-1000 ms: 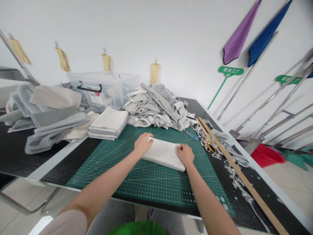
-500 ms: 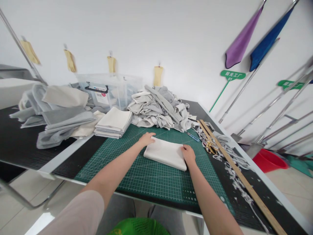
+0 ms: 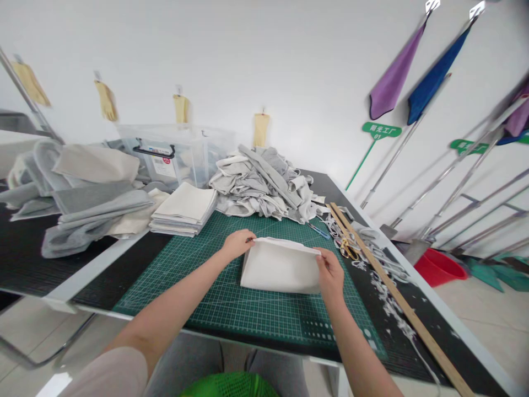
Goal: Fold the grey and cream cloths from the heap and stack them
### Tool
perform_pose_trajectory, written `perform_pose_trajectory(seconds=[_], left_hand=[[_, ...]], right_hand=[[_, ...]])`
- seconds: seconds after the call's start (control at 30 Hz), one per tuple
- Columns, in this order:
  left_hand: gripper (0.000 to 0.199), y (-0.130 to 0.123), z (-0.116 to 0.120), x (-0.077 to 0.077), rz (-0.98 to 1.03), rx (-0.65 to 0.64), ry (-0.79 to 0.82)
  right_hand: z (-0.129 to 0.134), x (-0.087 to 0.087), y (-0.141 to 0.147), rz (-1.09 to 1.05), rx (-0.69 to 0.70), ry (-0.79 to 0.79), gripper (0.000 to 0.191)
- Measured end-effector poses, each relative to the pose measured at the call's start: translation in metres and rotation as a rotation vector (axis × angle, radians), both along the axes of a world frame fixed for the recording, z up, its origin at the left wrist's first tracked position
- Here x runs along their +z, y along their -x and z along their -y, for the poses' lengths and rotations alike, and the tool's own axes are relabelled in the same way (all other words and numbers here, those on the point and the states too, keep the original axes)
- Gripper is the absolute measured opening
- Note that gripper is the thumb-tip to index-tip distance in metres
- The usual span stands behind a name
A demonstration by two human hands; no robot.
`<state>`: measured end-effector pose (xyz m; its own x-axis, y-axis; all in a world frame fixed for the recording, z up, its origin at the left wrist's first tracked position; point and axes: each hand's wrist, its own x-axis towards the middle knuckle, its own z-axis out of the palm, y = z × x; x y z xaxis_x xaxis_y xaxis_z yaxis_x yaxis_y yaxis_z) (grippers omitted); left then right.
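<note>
A folded white cloth [image 3: 283, 268] is held up at a tilt over the green cutting mat [image 3: 198, 300], its far edge raised. My left hand [image 3: 238, 243] pinches its far left corner, and my right hand [image 3: 332, 271] grips the far right corner. Whether the lower edge rests on the mat I cannot tell. Left of my left hand sits a neat stack of folded white and grey cloths [image 3: 184, 208]. A heap of grey and white fabric [image 3: 264, 184] lies beyond the mat's far edge.
Loose grey fabric [image 3: 95, 198] covers the table's left side, before a clear plastic bin [image 3: 165, 157]. On the right lie a long wooden strip [image 3: 405, 303], gold-handled scissors [image 3: 347, 249], a blue tool [image 3: 319, 230] and fabric scraps. A red bucket [image 3: 440, 267] stands on the floor.
Both hands have lifted the cloth's far edge, so the cloth has gone from lying nearly flat to tilted. The view has shifted slightly to the right.
</note>
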<state>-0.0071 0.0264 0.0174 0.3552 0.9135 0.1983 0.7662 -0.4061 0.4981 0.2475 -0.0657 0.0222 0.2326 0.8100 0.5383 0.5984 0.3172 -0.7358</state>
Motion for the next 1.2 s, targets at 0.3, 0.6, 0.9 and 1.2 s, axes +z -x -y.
perform_pose_trajectory(seconds=[0.3, 0.6, 0.9, 1.2], left_hand=[[0.017, 0.048, 0.097, 0.032, 0.356, -0.398, 0.155], [0.035, 0.031, 0.112, 0.005, 0.175, -0.027, 0.277], [0.057, -0.004, 0.108, -0.006, -0.23, 0.096, 0.232], [0.036, 0.0, 0.097, -0.011, 0.463, -0.032, 0.595]], right_hand=[[0.114, -0.001, -0.021, -0.058, 0.404, 0.201, 0.013], [0.105, -0.022, -0.016, -0.534, 0.16, 0.318, 0.012], [0.026, 0.001, -0.021, -1.029, 0.175, 0.105, 0.009], [0.066, -0.034, -0.11, -0.842, -0.289, 0.215, 0.036]])
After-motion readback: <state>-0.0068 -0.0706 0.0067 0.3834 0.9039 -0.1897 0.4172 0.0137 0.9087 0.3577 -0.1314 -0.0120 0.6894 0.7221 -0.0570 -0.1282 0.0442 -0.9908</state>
